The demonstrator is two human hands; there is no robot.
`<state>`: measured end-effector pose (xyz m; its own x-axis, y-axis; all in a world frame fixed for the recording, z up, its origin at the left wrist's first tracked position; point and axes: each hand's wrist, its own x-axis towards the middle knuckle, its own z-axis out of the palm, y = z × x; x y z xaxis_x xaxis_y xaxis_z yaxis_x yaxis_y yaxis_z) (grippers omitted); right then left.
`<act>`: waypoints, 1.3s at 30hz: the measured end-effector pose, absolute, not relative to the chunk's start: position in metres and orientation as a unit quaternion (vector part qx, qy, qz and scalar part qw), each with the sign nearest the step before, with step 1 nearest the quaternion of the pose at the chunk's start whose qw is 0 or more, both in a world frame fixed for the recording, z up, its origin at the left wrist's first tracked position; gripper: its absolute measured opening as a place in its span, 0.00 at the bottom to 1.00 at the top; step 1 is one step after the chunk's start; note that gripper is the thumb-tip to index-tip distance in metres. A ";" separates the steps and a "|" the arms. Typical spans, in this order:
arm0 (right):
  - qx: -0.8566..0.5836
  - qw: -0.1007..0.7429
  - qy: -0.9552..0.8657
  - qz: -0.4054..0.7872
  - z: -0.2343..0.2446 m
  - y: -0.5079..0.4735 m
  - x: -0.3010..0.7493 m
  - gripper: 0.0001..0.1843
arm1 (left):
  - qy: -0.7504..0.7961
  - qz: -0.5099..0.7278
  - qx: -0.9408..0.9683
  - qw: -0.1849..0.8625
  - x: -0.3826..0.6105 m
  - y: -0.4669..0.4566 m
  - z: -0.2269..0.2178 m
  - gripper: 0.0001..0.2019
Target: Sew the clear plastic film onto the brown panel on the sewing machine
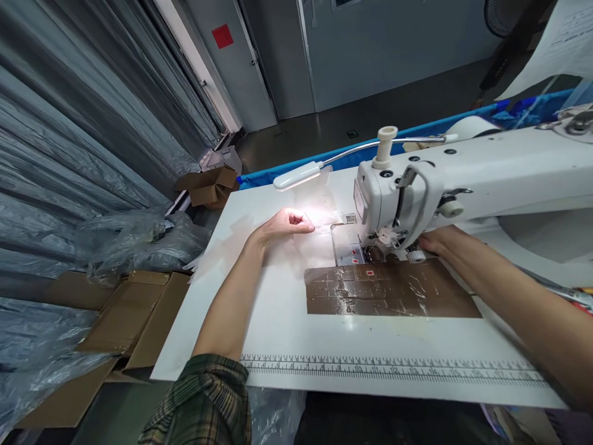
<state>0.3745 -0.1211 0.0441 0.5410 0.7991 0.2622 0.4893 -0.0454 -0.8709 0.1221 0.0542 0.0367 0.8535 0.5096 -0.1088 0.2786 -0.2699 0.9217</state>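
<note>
My left hand (pixel 290 222) is closed in a pinch over the white table, left of the sewing machine's needle area. Its fingertips grip a thin, sheer pale fabric (pixel 319 207) that spreads around them under the light. On the right, my right hand (pixel 435 240) reaches in beside the head of the white sewing machine (pixel 403 185); its fingertips are hidden behind machine parts. The presser foot and needle are hard to make out. Brown shiny tape (pixel 393 296) covers the table in front of the machine, and a metal plate (pixel 349 253) lies left of the needle.
A lamp (pixel 299 176) on a bent stalk lights the work. A printed ruler (pixel 393 369) runs along the front of the table (pixel 273 334). Cardboard boxes (pixel 123 312) and plastic wrap (pixel 134 244) stand at the left. Blue cloth (pixel 273 175) borders the far edge.
</note>
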 end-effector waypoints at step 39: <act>-0.685 0.331 -0.622 0.182 0.023 -0.230 0.322 0.10 | 0.186 0.093 0.737 0.643 0.130 -0.040 0.001 0.09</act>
